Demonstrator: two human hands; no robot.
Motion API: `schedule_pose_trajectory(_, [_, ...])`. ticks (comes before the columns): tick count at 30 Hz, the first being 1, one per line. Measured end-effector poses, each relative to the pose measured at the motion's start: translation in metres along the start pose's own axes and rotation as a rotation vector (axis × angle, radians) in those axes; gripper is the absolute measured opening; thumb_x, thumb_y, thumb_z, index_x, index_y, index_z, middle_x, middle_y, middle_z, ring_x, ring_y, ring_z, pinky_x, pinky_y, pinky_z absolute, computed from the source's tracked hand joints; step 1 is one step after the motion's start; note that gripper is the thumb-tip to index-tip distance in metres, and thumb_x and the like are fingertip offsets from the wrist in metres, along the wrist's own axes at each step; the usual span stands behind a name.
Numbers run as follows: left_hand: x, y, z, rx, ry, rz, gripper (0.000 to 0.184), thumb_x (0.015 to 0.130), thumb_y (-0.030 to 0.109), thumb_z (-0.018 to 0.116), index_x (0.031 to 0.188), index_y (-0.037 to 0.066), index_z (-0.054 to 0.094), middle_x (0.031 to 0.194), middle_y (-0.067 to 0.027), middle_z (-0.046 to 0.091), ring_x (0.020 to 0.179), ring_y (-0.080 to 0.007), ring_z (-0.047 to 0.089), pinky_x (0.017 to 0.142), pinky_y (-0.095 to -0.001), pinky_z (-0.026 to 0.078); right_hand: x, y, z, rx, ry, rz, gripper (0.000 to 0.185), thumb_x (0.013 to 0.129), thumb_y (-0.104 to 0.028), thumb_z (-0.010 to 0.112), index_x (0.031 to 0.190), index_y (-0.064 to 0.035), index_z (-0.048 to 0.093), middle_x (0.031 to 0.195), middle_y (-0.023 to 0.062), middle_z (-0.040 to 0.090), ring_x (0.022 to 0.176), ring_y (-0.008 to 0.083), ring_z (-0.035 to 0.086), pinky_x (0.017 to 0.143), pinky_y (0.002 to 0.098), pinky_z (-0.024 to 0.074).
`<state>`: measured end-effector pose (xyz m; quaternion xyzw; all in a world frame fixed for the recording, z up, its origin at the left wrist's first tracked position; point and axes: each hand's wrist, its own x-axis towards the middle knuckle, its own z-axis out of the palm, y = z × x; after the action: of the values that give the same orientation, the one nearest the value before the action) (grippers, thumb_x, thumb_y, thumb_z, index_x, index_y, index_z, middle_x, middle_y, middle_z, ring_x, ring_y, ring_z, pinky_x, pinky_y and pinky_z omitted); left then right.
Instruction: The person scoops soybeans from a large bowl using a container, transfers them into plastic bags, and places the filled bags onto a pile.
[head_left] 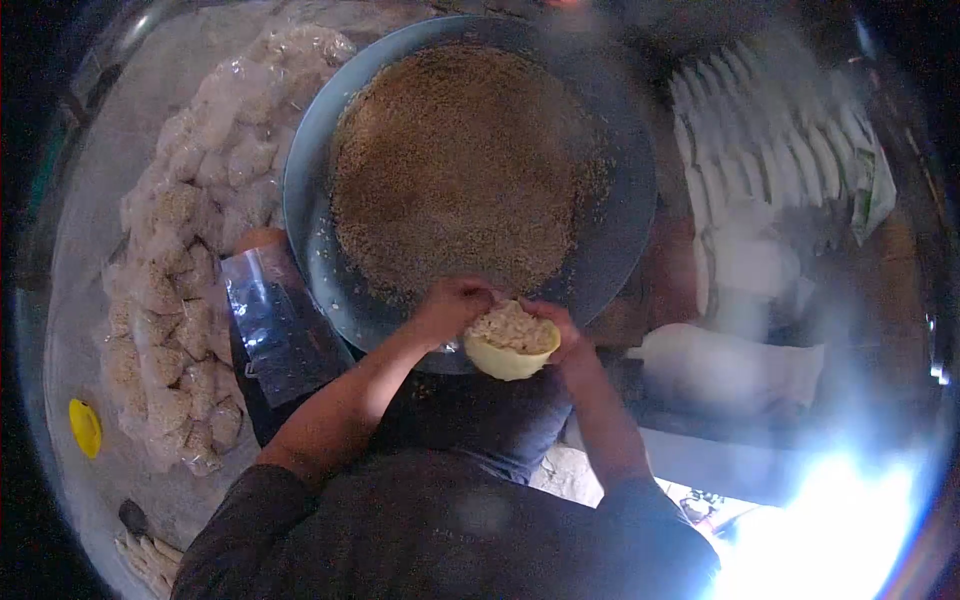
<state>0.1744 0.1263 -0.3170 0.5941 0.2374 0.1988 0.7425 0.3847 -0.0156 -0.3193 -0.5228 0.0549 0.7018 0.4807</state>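
A small yellow bowl (pixel 508 360), heaped with pale grain-like pieces, is held just over the near rim of a wide blue-grey basin (pixel 305 200). My right hand (pixel 562 330) grips the bowl's right side. At its upper left edge my left hand (pixel 450 308) has curled fingers pinched together; what lies between them is hidden. The contents of the bowl (pixel 508 325) look paler than the loose brown grain (pixel 460 170) spread across the basin, and I cannot tell if clear plastic covers them.
Many filled clear bags (pixel 175 330) are piled along the left. Flat clear plastic bags (pixel 275 305) lie by my left forearm. A yellow oval object (pixel 86 428) sits far left. Rows of white packs (pixel 760 160) and a white bag (pixel 730 365) are at right.
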Motion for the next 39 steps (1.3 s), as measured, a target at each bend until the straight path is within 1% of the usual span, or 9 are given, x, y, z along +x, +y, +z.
schedule_pose_trajectory(5, [-0.022,0.01,0.026,0.419,0.17,0.118,0.026,0.095,0.024,0.052,0.107,0.006,0.068,0.094,-0.0211,0.07,0.087,-0.032,0.07,0.079,-0.0419,0.054,-0.014,-0.051,0.078,-0.656,0.219,0.141,0.055,0.095,-0.037,0.054,0.136,-0.001,0.047,0.133,0.0198,0.056,0.112,0.0388,0.061,0.095,0.055,0.0521])
schedule_pose_trajectory(10, [0.031,-0.134,0.051,-0.348,0.587,0.132,0.025,0.097,0.021,0.051,0.11,0.005,0.063,0.096,-0.0252,0.067,0.089,-0.0409,0.067,0.079,-0.0461,0.053,0.001,-0.062,0.131,-1.236,0.398,0.253,0.055,0.097,-0.046,0.047,0.138,-0.0106,0.046,0.132,0.019,0.056,0.108,0.0401,0.063,0.076,0.0584,0.0589])
schedule_pose_trajectory(18, [-0.001,-0.082,0.039,-0.251,0.556,0.119,0.024,0.098,0.019,0.05,0.117,0.007,0.06,0.1,-0.0246,0.067,0.093,-0.0448,0.064,0.08,-0.0474,0.051,0.004,-0.077,0.17,-1.502,0.436,0.316,0.057,0.097,-0.043,0.046,0.145,-0.0137,0.038,0.135,0.0196,0.052,0.109,0.0428,0.061,0.073,0.0584,0.0599])
schedule_pose_trajectory(22, [-0.013,-0.088,0.03,-0.032,0.577,0.234,0.024,0.098,0.017,0.05,0.119,0.007,0.057,0.095,-0.0217,0.066,0.088,-0.0349,0.066,0.082,-0.0421,0.051,0.011,-0.058,0.165,-1.406,0.542,0.298,0.055,0.097,-0.04,0.05,0.143,-0.0122,0.042,0.139,0.0206,0.049,0.118,0.0447,0.055,0.076,0.0592,0.0592])
schedule_pose_trajectory(27, [-0.009,-0.138,0.048,-0.201,0.465,0.02,0.02,0.098,0.018,0.048,0.113,0.006,0.056,0.088,-0.0199,0.064,0.083,-0.0363,0.064,0.077,-0.0455,0.049,0.03,-0.063,0.107,-1.3,0.46,0.347,0.057,0.097,-0.041,0.053,0.144,-0.0126,0.041,0.144,0.0195,0.043,0.121,0.0436,0.052,0.078,0.053,0.0598])
schedule_pose_trajectory(32, [-0.007,-0.092,0.029,0.11,0.53,-0.003,0.018,0.1,0.019,0.046,0.104,0.005,0.057,0.079,-0.0198,0.061,0.075,-0.0353,0.063,0.066,-0.0455,0.047,0.043,-0.076,0.015,-0.765,0.452,-0.202,0.058,0.096,-0.038,0.055,0.146,-0.0118,0.04,0.142,0.0211,0.044,0.12,0.043,0.053,0.082,0.0498,0.057])
schedule_pose_trajectory(36, [-0.002,-0.088,0.029,0.113,0.551,0.029,0.02,0.099,0.02,0.048,0.102,0.004,0.06,0.078,-0.0181,0.061,0.075,-0.0332,0.065,0.067,-0.0442,0.048,0.048,0.012,0.083,-2.216,0.826,-0.701,0.044,0.093,-0.032,0.057,0.129,-0.0063,0.055,0.122,0.0208,0.06,0.107,0.038,0.061,0.089,0.0473,0.0526])
schedule_pose_trajectory(38, [-0.014,-0.054,0.017,0.126,0.471,-0.037,0.02,0.099,0.02,0.049,0.101,0.004,0.061,0.079,-0.0179,0.062,0.075,-0.0328,0.065,0.067,-0.044,0.048,0.058,0.041,0.083,-2.238,0.846,-0.837,0.04,0.091,-0.03,0.06,0.121,-0.0047,0.06,0.114,0.0185,0.065,0.103,0.0355,0.064,0.091,0.0476,0.0517])
schedule_pose_trajectory(39, [-0.017,-0.032,0.006,0.14,0.443,-0.061,0.02,0.099,0.021,0.049,0.1,0.004,0.061,0.079,-0.0178,0.062,0.075,-0.0325,0.065,0.067,-0.0439,0.049,0.073,0.035,0.065,-2.129,0.769,-0.637,0.042,0.089,-0.03,0.063,0.123,-0.0052,0.059,0.111,0.0188,0.065,0.107,0.0347,0.063,0.092,0.0486,0.0496])
